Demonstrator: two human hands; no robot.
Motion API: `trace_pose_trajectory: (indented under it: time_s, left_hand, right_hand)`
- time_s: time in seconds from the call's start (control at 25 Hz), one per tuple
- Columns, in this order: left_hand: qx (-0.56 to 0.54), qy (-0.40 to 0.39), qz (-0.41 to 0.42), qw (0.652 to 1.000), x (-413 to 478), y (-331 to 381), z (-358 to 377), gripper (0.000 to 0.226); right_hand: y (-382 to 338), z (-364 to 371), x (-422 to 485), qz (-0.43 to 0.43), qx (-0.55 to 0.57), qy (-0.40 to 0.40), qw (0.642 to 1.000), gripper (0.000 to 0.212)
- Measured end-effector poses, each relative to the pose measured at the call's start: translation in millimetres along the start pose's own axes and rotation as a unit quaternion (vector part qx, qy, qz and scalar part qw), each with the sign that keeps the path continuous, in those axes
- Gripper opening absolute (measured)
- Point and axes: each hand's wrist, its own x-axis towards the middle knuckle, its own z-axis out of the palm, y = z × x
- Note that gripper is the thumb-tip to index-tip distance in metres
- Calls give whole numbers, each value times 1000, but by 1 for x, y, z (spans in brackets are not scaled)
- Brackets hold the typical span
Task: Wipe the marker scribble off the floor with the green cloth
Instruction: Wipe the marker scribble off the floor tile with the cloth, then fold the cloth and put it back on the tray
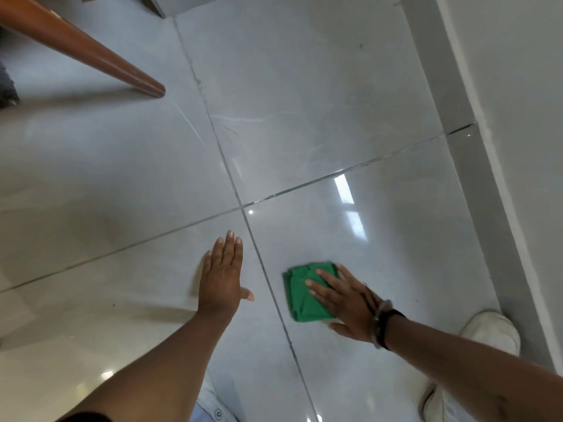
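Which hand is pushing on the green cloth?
The right hand, the one wearing wrist bands, presses the green cloth. The left hand lies flat on bare floor.

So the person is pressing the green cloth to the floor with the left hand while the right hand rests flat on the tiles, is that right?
Not quite: the hands are swapped. The head view shows the right hand pressing the green cloth to the floor, while the left hand rests flat on the tiles.

The left hand lies flat, palm down, fingers straight and together, thumb spread to the side. The right hand is also flat, palm down, fingers spread, arm reaching in from the lower right. Both forearms are bare.
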Motion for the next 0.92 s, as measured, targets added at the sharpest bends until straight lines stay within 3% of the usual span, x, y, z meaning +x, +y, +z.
trace_pose_trajectory:
  time_s: [0.12,0.2,0.28,0.4,0.48,0.56,0.6,0.64,0.68,0.72,0.76,0.8,0.84,0.92]
  left_hand:
    - [6,-9,-14,1000,0,1,-1,128]
    - [12,-21,-17,1000,-1,4,-3,128]
    - [17,-44,-26,999,-1,9,-11,127]
    - [29,-111,-59,992,-7,17,-40,113]
    - [-38,-117,-98,988,-24,26,-65,85]
    - [-203,-102,-154,962,-55,39,-90,64]
    - [-300,-108,-182,930,-78,48,-104,57]
    - [-387,-119,-204,891,-102,58,-118,48]
    - [-456,-136,-221,851,-127,70,-133,33]
    - [-514,-161,-229,811,-156,81,-152,18]
    - [-573,-197,-219,765,-181,87,-173,16]
    - [-638,-237,-187,709,-209,90,-198,28]
    - [-702,-270,-140,644,-231,89,-221,40]
    - [-798,-273,-55,534,-271,72,-266,51]
  right_hand:
    - [18,12,-27,44,3,16,999,74]
    - [32,-8,7,147,32,37,988,75]
    - [46,-38,56,275,88,77,954,78]
    - [48,-69,89,354,129,32,926,61]
    - [44,-72,66,389,197,18,900,47]
    - [31,-77,16,396,316,-48,861,31]
    - [25,-88,-14,447,417,-44,790,24]
    - [21,-106,-44,492,533,-16,688,17]
    - [16,-124,-71,522,661,46,537,10]
    - [6,-147,-101,536,720,116,424,7]
    - [-4,-174,-124,511,784,152,318,8]
    - [-18,-209,-148,455,845,153,236,13]
    - [-32,-247,-166,383,895,149,175,25]
    - [-59,-321,-196,264,947,121,135,52]
